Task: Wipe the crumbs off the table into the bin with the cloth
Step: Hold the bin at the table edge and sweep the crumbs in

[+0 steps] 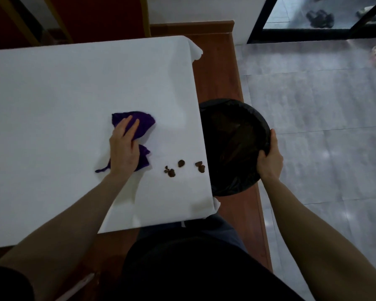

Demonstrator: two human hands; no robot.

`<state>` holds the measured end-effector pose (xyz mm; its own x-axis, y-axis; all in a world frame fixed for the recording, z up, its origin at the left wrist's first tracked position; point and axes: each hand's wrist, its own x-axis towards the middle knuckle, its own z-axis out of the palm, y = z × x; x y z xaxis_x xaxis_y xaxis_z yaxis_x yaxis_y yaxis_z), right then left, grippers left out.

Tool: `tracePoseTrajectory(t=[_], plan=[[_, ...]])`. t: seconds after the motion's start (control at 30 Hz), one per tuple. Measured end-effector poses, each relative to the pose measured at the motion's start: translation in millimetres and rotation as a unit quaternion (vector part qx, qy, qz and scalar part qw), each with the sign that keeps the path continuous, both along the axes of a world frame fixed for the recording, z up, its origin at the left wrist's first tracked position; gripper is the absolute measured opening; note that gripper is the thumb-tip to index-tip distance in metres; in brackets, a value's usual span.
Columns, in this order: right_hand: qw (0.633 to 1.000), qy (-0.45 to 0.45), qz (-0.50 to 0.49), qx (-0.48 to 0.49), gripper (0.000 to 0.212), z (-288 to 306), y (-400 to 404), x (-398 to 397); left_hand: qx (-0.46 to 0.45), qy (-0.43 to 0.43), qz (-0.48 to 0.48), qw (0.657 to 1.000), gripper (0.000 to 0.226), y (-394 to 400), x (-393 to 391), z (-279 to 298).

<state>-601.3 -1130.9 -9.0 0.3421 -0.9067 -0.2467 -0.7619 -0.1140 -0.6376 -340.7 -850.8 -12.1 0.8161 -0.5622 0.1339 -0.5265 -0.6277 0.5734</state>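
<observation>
**Currently: cloth pressed to table, bin held at edge**

Nearest the camera, both bare forearms extend forward from the person's dark-clothed torso.

1. Left hand (124, 146): palm down, fingers flattened and spread over the purple cloth (139, 124), pinning it to the surface. The fingers are extended rather than curled; the hand presses the cloth and does not pinch it.
2. Right hand (269, 157): closed over the near-right rim of the black bin (232, 146), thumb inside the rim, fingers wrapped outside.

The cloth is crumpled, its long axis running from a thin tail at the near left, under the palm, to a wider bunch at the far right beyond the fingertips. It lies on the right half of the table (63, 94).

The crumbs (183, 167), several small brown pieces, lie in a loose row just right of the cloth, the outermost close to the table's right edge.

The bin, lined with a black bag, sits directly beside that edge, below table level, its opening facing up.

The table is covered in a white sheet. A reddish-brown wooden bench (217, 72) runs beneath the right side. Beyond it lies a grey tiled floor (323, 94), then a dark-framed glass door (313, 16) at the far right.
</observation>
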Motion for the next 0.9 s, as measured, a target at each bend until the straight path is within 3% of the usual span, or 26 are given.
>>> tracePoseTrajectory(t=[0.13, 0.27, 0.47, 0.9], plan=[[1.000, 0.004, 0.000, 0.009, 0.066, -1.6, 3.8, 1.5, 0.028, 0.007, 0.051, 0.998, 0.053, 58.3, -15.4, -12.2], [1.000, 0.013, -0.003, 0.007, 0.066, -0.4, 7.3, -0.4, 0.061, -0.008, 0.060, 0.996, 0.050, 67.1, -42.8, -25.3], [1.000, 0.011, -0.003, 0.009, 0.068, -1.9, 14.6, -2.4, 0.102, 0.020, 0.101, 0.989, 0.054, 14.4, -102.8, -17.6], [0.999, -0.025, -0.008, 0.024, 0.069, -0.7, 22.4, -11.2, 0.110, 0.065, 0.000, 0.992, 0.064, -92.6, -162.6, -6.6]])
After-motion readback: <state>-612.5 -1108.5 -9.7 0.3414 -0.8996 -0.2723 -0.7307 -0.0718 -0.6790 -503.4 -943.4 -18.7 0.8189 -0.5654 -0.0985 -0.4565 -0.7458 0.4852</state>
